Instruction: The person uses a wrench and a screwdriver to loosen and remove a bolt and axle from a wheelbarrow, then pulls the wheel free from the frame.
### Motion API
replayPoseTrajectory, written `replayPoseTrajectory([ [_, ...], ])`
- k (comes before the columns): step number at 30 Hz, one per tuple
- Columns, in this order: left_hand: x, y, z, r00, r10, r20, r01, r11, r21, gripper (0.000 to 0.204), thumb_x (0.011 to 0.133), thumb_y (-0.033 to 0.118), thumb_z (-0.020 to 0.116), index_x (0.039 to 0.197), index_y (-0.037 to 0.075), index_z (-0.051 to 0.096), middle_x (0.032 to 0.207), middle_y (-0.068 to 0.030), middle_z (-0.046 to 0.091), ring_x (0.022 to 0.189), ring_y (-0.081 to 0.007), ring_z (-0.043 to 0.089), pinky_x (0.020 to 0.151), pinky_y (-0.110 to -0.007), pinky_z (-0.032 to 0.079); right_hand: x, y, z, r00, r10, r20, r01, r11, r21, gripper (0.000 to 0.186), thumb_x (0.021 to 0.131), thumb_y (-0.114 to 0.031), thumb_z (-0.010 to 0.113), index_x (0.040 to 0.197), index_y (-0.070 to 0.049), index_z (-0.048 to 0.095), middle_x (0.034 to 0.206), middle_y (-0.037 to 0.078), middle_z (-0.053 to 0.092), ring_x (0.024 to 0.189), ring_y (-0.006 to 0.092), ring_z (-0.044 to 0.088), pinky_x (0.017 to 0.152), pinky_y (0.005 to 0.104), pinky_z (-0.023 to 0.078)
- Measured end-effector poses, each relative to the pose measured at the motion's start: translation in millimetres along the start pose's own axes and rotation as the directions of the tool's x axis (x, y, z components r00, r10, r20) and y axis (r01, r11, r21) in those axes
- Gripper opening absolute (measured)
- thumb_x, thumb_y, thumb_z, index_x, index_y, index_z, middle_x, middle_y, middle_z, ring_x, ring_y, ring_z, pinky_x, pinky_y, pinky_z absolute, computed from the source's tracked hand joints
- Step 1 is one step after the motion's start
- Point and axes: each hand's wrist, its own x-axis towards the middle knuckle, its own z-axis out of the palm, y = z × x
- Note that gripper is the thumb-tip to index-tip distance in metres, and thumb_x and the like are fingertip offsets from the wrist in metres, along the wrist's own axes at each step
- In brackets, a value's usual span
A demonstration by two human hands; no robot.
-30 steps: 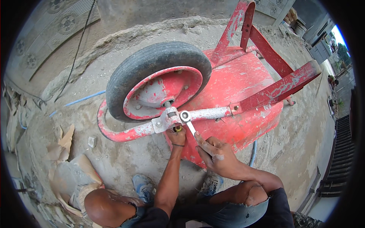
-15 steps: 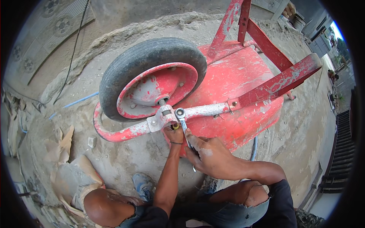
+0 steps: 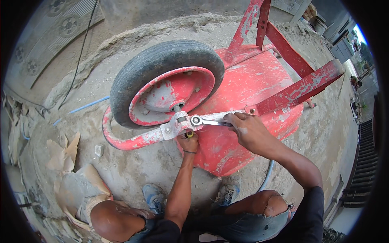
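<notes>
An overturned red wheelbarrow (image 3: 255, 87) with worn paint lies in front of me, its black-tyred wheel (image 3: 133, 73) up on the left. My right hand (image 3: 251, 133) is closed round the handle of a shiny ratchet wrench (image 3: 216, 122). The wrench's round head sits at the right side of the axle bracket (image 3: 178, 124), beside the white-scuffed frame tube. Just below that bracket, my left hand (image 3: 188, 143) is closed on a small yellow, round-ended thing (image 3: 189, 134). Its fingers hide most of that piece, and its kind is unclear.
Two flat red legs (image 3: 300, 87) of the wheelbarrow jut up at the right. A curved tube (image 3: 125, 143) loops round the wheel's near left side. Torn brown cardboard (image 3: 67, 154) and a small stone (image 3: 99, 150) lie on the ground. A blue hose (image 3: 267, 176) runs beneath the tray.
The wrench handle has swung from pointing down toward me to pointing right, with my right hand moving up and right. My left hand stays below the bracket.
</notes>
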Motion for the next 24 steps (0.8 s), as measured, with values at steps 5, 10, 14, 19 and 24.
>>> replayPoseTrajectory([
  [5, -3, -5, 11, 0.993, 0.114, 0.012, -0.114, 0.993, -0.010, 0.013, 0.065, -0.008, 0.046, 0.068, 0.004, 0.047, 0.057, 0.0009, 0.045, 0.046, -0.0077, 0.041, 0.040, -0.025, 0.029, 74, 49, -23, 0.962, -0.263, 0.070, 0.272, 0.938, -0.215, 0.019, 0.081, -0.009, 0.053, 0.098, -0.005, 0.058, 0.088, 0.014, 0.059, 0.088, 0.0328, 0.062, 0.072, 0.0439, 0.050],
  [10, 3, -25, -6, 0.993, 0.119, 0.009, -0.118, 0.993, -0.003, 0.013, 0.063, -0.009, 0.044, 0.065, 0.004, 0.047, 0.057, -0.0009, 0.048, 0.045, -0.0099, 0.042, 0.041, -0.026, 0.034, 85, 54, -19, 0.882, -0.452, 0.129, 0.470, 0.856, -0.215, 0.019, 0.080, -0.006, 0.052, 0.097, -0.003, 0.059, 0.092, 0.013, 0.059, 0.089, 0.0325, 0.061, 0.076, 0.0433, 0.051],
  [14, -1, -8, 4, 0.995, 0.099, 0.032, -0.100, 0.995, 0.015, 0.011, 0.062, -0.007, 0.046, 0.064, 0.004, 0.047, 0.056, -0.0011, 0.048, 0.047, -0.0105, 0.044, 0.041, -0.026, 0.035, 53, 60, -13, 0.942, -0.327, -0.071, 0.333, 0.938, 0.098, 0.020, 0.079, 0.003, 0.057, 0.097, -0.002, 0.059, 0.093, 0.014, 0.060, 0.088, 0.0317, 0.061, 0.076, 0.0410, 0.050],
  [19, 2, 1, 7, 0.998, 0.066, -0.011, -0.066, 0.998, -0.002, 0.009, 0.062, -0.006, 0.048, 0.063, 0.003, 0.049, 0.056, -0.0010, 0.047, 0.046, -0.0104, 0.044, 0.042, -0.027, 0.034, 38, 54, -10, 0.990, -0.130, -0.062, 0.143, 0.937, 0.319, 0.014, 0.079, 0.003, 0.064, 0.093, -0.001, 0.060, 0.088, 0.014, 0.061, 0.084, 0.0315, 0.061, 0.074, 0.0397, 0.049],
  [24, -2, -8, 8, 0.999, 0.037, 0.030, -0.037, 0.999, 0.010, 0.010, 0.062, -0.005, 0.050, 0.057, 0.003, 0.049, 0.054, -0.0012, 0.048, 0.045, -0.0107, 0.044, 0.041, -0.028, 0.034, 48, 64, -8, 0.999, -0.038, 0.032, 0.013, 0.821, 0.571, 0.016, 0.081, -0.002, 0.067, 0.096, -0.002, 0.065, 0.085, 0.009, 0.065, 0.081, 0.0219, 0.062, 0.076, 0.0346, 0.049],
])
